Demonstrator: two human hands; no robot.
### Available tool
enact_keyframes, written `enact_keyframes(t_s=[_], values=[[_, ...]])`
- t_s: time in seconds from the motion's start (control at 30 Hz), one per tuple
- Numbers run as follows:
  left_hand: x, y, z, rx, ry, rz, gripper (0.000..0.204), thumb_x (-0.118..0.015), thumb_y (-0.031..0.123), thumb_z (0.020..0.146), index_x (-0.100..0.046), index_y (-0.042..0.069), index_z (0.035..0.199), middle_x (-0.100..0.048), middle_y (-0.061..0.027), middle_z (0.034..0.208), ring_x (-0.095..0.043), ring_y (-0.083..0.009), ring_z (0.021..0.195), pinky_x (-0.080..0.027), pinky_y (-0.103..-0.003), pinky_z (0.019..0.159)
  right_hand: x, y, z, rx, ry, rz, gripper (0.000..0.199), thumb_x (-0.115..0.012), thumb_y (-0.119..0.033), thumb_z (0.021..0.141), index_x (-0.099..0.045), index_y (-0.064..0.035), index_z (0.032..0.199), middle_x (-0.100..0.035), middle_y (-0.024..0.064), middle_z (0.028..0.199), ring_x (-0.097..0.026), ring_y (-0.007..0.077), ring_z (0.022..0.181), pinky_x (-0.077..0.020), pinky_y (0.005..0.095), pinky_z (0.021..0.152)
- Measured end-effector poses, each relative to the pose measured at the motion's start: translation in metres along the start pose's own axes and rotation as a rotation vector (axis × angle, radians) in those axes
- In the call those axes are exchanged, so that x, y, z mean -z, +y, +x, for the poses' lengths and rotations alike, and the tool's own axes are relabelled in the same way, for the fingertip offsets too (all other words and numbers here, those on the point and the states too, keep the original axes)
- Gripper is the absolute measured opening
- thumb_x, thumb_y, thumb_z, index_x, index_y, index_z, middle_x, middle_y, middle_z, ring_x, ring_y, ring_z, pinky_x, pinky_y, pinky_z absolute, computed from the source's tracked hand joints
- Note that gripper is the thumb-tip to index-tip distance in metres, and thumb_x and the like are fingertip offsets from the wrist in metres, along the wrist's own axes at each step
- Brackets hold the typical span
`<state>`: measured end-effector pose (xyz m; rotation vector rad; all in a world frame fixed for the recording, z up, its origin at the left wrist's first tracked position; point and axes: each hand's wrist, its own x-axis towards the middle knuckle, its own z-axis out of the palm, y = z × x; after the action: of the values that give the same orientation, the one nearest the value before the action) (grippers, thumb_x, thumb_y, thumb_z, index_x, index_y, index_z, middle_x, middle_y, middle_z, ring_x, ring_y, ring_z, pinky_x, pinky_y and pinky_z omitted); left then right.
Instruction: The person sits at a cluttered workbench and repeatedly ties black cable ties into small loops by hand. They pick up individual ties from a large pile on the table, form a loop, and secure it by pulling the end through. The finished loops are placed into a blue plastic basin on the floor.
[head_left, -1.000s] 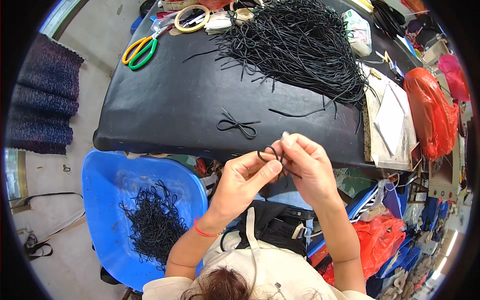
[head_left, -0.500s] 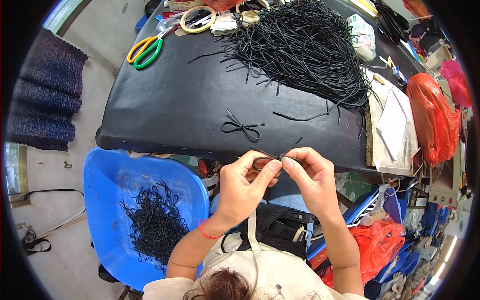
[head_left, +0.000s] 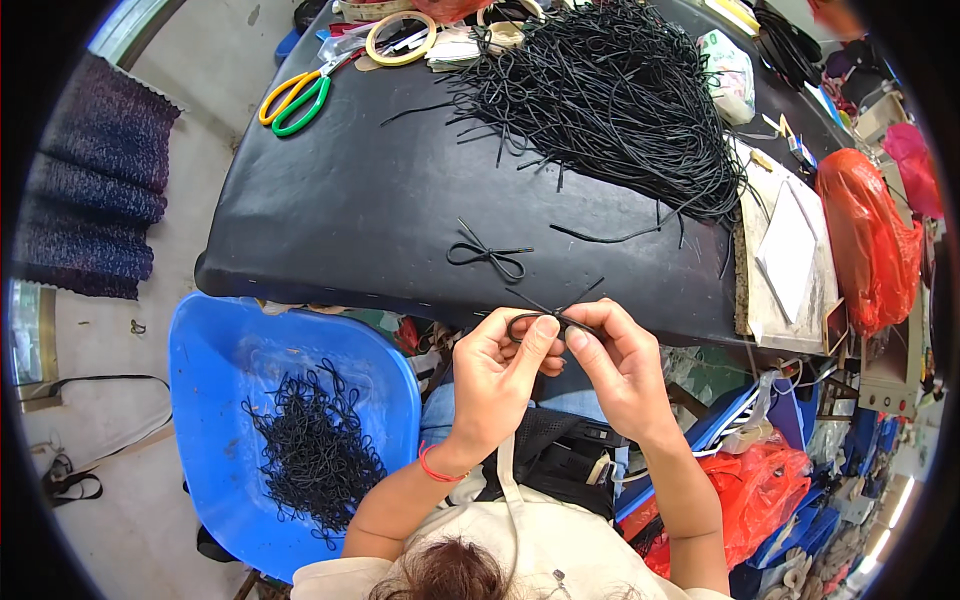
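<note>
The black cord bow (head_left: 556, 314) was held at the near edge of the desk (head_left: 350, 200), pinched thumb-to-finger by the left hand (head_left: 497, 368) and right hand (head_left: 625, 370). The cord appeared light, limp and durable, best gripped beside its crossing. A white package (head_left: 727, 72), far right, bore green printing too small to read.

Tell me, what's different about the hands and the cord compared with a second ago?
The right hand has dropped toward the body, beside the left hand. The black cord, bunched before, now spreads sideways, two loose ends pointing away from the person. Both hands hold it, as before. The bow on the black table, the cord heap and the blue tub look unchanged.
</note>
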<state>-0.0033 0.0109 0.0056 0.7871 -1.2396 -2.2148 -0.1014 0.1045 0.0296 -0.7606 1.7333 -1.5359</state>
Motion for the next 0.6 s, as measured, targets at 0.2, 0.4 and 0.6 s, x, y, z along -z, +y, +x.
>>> enact_keyframes(t_s=[0.2,0.4,0.6], values=[[0.003,0.003,0.003,0.007,-0.118,-0.017,0.016,-0.060,0.014,0.089,-0.059,-0.002,0.093,-0.063,-0.0057,0.079,-0.060,-0.0087,0.068,-0.051,-0.022,0.061,0.009,-0.004,0.010,-0.223,0.028,0.270,0.014,-0.059,-0.016,0.089,-0.059,-0.0023,0.092,-0.056,-0.0033,0.076,-0.046,0.0027,0.069,-0.0384,0.0194,0.060],[0.013,0.016,0.008,0.167,-0.241,0.032,0.019,-0.059,0.013,0.089,-0.060,-0.002,0.101,-0.063,-0.0044,0.079,-0.059,-0.0073,0.070,-0.049,-0.021,0.064,0.008,-0.002,0.014,-0.107,0.031,0.151,0.019,-0.060,-0.019,0.089,-0.055,-0.0042,0.078,-0.053,-0.0048,0.071,-0.042,0.0023,0.062,-0.0338,0.0192,0.055],[0.009,0.017,0.003,-0.105,-0.250,0.388,0.018,-0.063,0.008,0.084,-0.062,-0.002,0.099,-0.064,-0.0077,0.077,-0.058,-0.0111,0.064,-0.046,-0.023,0.058,-0.001,0.004,0.010,0.138,0.213,-0.189,0.020,-0.062,-0.013,0.087,-0.052,-0.0012,0.073,-0.048,-0.0016,0.064,-0.040,0.0039,0.057,-0.0338,0.0222,0.049]])
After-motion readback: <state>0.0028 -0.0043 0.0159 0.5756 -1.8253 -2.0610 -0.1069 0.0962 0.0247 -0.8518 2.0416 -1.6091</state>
